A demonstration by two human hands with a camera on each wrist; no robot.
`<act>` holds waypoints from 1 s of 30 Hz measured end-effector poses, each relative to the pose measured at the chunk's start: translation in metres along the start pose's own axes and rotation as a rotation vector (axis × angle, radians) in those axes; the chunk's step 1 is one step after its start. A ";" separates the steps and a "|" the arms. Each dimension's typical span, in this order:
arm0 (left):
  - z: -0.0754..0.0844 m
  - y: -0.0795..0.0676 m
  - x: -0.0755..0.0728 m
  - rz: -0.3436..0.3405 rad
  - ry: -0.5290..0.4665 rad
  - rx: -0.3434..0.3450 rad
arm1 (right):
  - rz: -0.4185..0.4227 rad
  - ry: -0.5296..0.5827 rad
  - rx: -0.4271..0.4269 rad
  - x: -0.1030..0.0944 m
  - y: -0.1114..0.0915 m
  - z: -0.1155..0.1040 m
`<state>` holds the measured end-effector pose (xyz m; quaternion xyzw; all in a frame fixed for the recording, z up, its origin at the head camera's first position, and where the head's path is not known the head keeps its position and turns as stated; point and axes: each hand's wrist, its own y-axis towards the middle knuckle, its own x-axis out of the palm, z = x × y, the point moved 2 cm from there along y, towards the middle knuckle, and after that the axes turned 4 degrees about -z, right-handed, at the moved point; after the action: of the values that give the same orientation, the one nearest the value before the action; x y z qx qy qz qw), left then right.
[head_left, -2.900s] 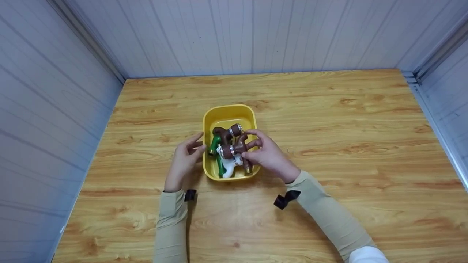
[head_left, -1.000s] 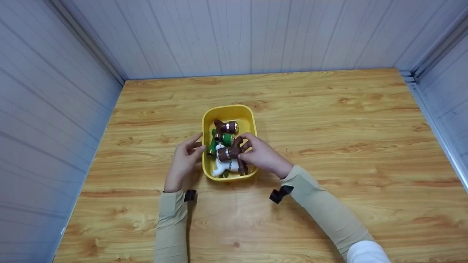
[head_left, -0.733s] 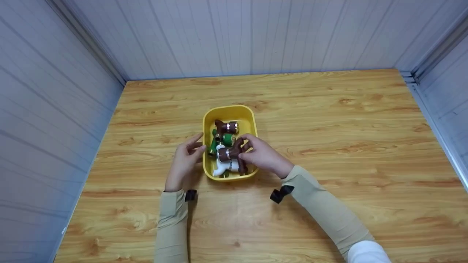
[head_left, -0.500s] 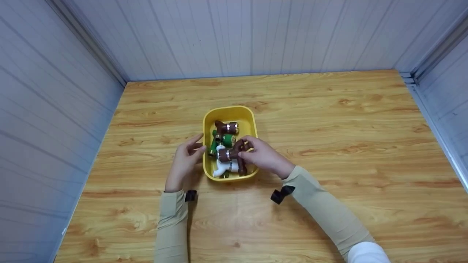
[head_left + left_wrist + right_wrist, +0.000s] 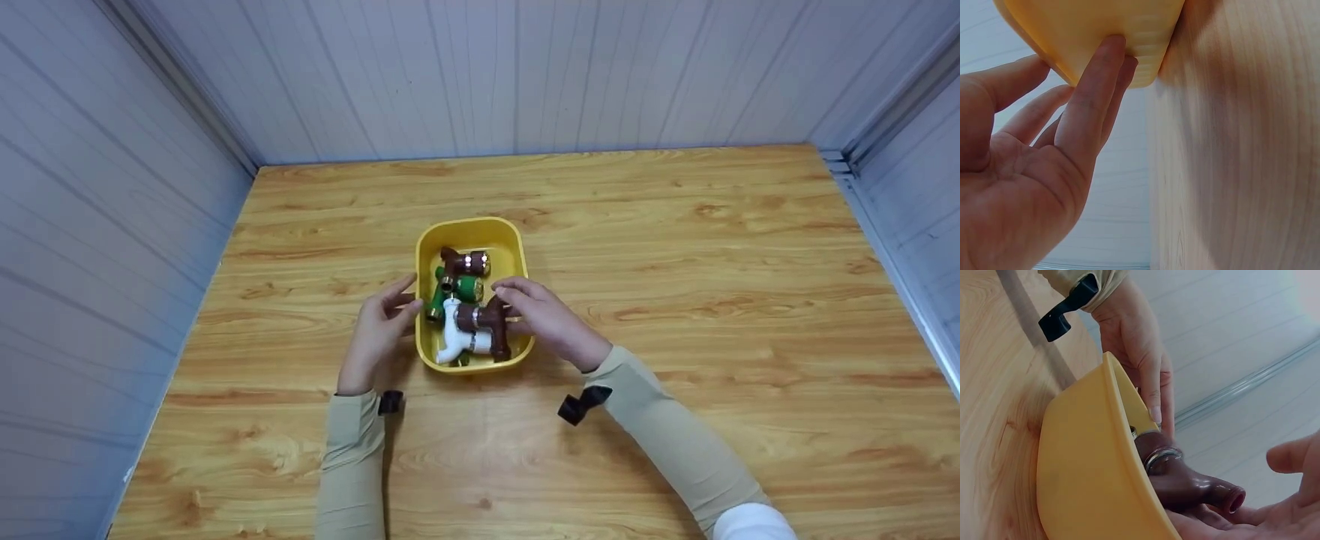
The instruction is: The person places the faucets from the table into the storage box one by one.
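In the head view, a yellow plastic bin (image 5: 472,367) holds several water taps. A brown tap (image 5: 495,337) lies at its near right, across part of a white tap (image 5: 451,330). Green tap parts (image 5: 469,288) show behind them, below another brown tap (image 5: 472,262). My right hand (image 5: 544,315) is over the bin's right rim. Its fingers are beside the nearer brown tap (image 5: 1185,486) and its thumb (image 5: 1292,455) stands apart from it in the right wrist view. My left hand (image 5: 379,326) touches the bin's left wall with extended fingers (image 5: 1089,107).
The bin stands on a wood-grain table (image 5: 675,247), enclosed by pale panel walls (image 5: 480,75) at the back and sides. Black camera mounts (image 5: 581,405) are strapped at both wrists.
My right hand has lowered the nearer brown tap onto the white one and loosened its pinch. The other brown tap shifted and turned earlier. My left hand stays at the wall.
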<state>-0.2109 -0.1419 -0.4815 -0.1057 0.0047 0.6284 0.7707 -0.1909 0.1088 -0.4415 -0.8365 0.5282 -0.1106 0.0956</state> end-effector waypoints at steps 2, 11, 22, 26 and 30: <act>0.000 0.000 0.000 0.002 -0.007 -0.010 | 0.005 0.022 -0.019 -0.001 -0.001 0.000; 0.001 -0.001 0.000 -0.005 0.036 0.029 | 0.007 0.116 -0.088 -0.008 -0.004 -0.001; 0.000 -0.001 0.001 -0.002 -0.007 0.024 | 0.056 0.164 -0.135 -0.017 -0.009 -0.004; -0.001 0.000 0.000 0.000 0.003 0.018 | 0.074 0.196 -0.161 -0.019 -0.011 -0.004; 0.000 0.000 0.001 -0.004 0.004 0.007 | 0.067 0.220 -0.178 -0.021 -0.011 -0.004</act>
<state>-0.2111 -0.1413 -0.4821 -0.1041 0.0083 0.6268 0.7722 -0.1911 0.1324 -0.4367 -0.8063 0.5709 -0.1509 -0.0339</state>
